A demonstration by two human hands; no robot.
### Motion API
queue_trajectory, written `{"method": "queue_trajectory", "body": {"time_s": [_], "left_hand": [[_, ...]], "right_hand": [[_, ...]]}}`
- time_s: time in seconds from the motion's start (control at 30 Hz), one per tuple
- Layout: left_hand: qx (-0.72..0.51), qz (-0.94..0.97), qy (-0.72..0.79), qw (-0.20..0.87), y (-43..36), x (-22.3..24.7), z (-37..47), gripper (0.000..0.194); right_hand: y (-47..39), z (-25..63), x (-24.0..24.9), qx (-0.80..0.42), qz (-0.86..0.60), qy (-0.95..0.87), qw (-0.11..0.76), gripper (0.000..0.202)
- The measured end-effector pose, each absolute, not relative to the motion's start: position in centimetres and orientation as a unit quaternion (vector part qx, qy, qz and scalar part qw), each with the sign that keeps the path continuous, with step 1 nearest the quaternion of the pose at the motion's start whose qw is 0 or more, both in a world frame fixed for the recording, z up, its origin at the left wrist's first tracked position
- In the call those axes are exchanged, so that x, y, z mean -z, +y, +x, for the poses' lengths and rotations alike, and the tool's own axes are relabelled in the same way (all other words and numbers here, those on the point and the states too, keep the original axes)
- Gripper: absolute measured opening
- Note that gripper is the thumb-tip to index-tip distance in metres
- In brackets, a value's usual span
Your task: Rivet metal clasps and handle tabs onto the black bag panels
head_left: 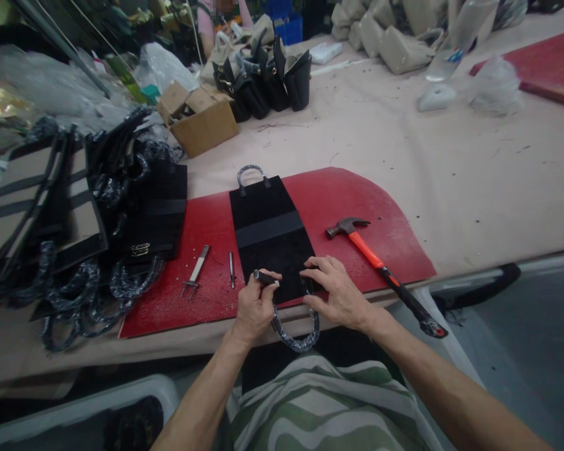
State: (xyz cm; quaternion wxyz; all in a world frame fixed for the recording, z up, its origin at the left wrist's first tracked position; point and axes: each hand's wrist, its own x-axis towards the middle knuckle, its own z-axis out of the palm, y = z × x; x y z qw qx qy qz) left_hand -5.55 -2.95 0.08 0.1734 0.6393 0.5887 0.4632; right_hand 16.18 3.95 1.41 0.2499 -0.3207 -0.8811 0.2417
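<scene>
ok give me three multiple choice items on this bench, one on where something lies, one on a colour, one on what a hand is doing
1. Where does the hammer lie?
A. on the red mat, right of the black panel
B. inside the cardboard box
C. on the pile of bags at the left

2. What colour is the hammer's shaft next to its head?
A. blue
B. orange
C. white

3. What is the left hand doing?
A. lying open and flat on the mat
B. gripping a small dark tool at the panel's near edge
C. holding the hammer

Answers:
1 A: it lies slantwise on the red mat, beside the black panel.
2 B: the shaft is bright orange, turning black toward the grip.
3 B: its fingers close round a small dark tool; the right hand presses flat on the panel.
</scene>
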Motion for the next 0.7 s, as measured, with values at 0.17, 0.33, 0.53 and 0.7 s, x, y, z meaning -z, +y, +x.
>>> {"method": "queue_trajectory", "body": {"time_s": [0.17, 0.33, 0.53, 0.7], "left_hand": [[-0.453, 0.672, 0.575, 0.115, -3.0, 0.6, -5.3, 0.016], [-0.439, 0.679, 0.579, 0.105, -3.0, 1.0, -5.0, 0.017], [-0.441, 0.687, 0.572, 0.082, -3.0, 1.1, -4.9, 0.016], [-0.439, 0.699, 0.557, 0.089, -2.9, 1.1, -4.8, 0.017]], "right_hand": [[4.8, 20.0, -2.1, -0.123, -0.421, -0.859, 0.265, 0.029], [6.0, 23.9, -2.7, -0.033, -0.577, -0.806, 0.127, 0.032], [6.6, 23.6, -4.3, -0.271, -0.664, -0.691, 0.092, 0.007], [5.2, 21.9, -6.0, -0.688, -0.591, -0.377, 0.189, 0.011]]}}
